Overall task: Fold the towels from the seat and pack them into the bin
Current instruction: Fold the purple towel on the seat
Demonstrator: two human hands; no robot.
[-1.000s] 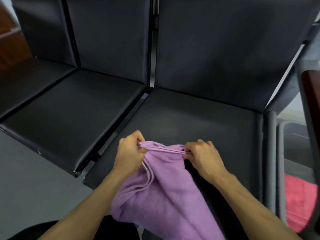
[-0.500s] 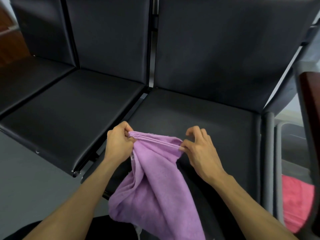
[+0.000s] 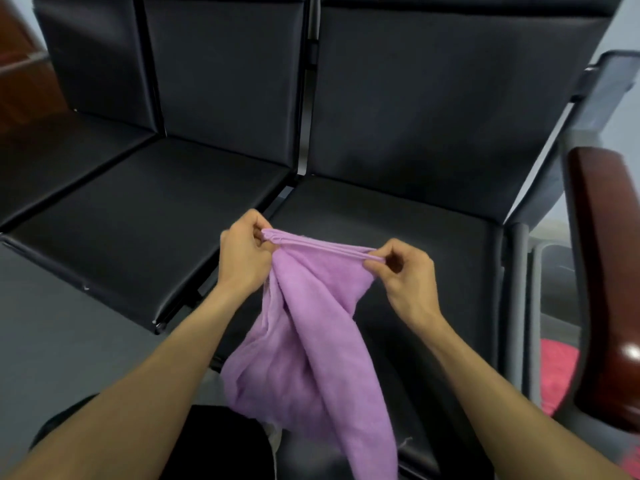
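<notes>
Pinching purple towel (image 3: 304,341) hem: left hand (image 3: 244,256), right hand (image 3: 408,275), fingers curled.

Both bare forearms reach forward from the bottom corners and converge toward the middle. The left hand (image 3: 244,256) is a loose fist, knuckles up, thumb and curled fingers pinching one end of the towel (image 3: 304,344) hem. The right hand (image 3: 410,275) is level with it and a little apart, wrist bent, forefinger and thumb pinching the other end, its remaining fingers curled. The hem runs taut between them.
</notes>
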